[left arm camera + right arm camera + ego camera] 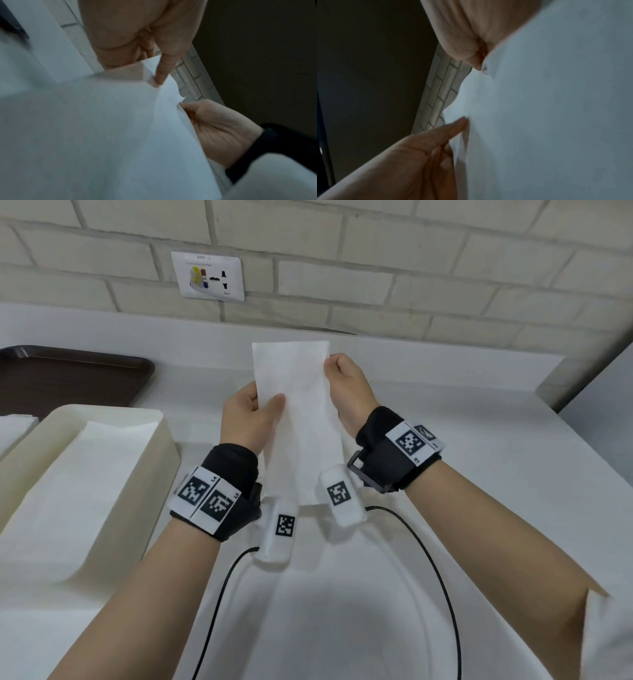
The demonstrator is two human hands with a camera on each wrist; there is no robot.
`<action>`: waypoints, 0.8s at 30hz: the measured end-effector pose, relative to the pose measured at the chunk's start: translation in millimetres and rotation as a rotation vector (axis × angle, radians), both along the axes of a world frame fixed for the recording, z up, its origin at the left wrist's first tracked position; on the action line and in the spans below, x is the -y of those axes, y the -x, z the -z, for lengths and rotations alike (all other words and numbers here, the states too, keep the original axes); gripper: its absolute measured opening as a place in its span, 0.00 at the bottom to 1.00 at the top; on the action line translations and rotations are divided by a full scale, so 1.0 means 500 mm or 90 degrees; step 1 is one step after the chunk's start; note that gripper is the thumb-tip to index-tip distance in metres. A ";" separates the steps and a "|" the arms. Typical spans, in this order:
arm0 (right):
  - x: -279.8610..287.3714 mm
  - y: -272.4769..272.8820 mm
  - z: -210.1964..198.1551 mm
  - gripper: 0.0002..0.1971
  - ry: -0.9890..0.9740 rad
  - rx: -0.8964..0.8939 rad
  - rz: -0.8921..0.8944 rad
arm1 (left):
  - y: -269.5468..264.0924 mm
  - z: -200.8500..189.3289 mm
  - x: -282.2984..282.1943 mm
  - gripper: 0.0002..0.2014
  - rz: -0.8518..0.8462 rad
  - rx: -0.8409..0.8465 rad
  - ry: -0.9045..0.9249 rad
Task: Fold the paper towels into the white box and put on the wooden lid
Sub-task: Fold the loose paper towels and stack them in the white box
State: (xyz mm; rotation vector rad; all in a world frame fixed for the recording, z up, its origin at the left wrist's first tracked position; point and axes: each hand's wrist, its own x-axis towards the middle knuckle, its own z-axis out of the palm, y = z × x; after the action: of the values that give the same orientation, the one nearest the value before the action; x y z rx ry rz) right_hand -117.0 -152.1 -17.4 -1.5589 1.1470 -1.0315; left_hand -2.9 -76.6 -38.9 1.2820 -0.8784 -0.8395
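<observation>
In the head view I hold a long white paper towel [298, 419] upright above the counter with both hands. My left hand [269, 405] grips its left edge, thumb on the front and fingers behind. My right hand [328, 366] pinches the right edge higher up. The left wrist view shows the paper towel [102, 135] pinched by my left hand [141, 74], with my right hand [214, 128] on the far edge. In the right wrist view my right hand [480, 66] pinches the paper towel [556, 108]. The white box [164, 446] stands to the left, with a flat towel [85, 491] lying in it.
A dark brown tray [68, 378] sits at the back left behind the box. A round white basin [342, 611] lies under my forearms, crossed by black cables [442, 583]. A wall socket [209, 275] is set in the brick wall. A white stack edge [13, 426] shows far left.
</observation>
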 end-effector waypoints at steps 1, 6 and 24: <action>0.005 -0.001 0.009 0.11 -0.002 -0.021 -0.022 | -0.006 0.004 -0.004 0.08 -0.034 0.008 -0.003; 0.041 0.025 0.090 0.22 0.073 -0.566 -0.231 | -0.045 0.020 -0.016 0.10 -0.124 0.079 -0.019; 0.049 0.029 0.112 0.26 0.095 -0.730 -0.384 | -0.090 0.029 -0.044 0.32 -0.161 0.128 -0.099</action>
State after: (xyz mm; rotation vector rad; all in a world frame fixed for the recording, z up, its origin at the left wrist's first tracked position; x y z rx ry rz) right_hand -131.7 -176.8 -73.3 -2.4990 1.1437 0.2828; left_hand 42.1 -54.6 -53.1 1.5982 -0.7983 -0.5944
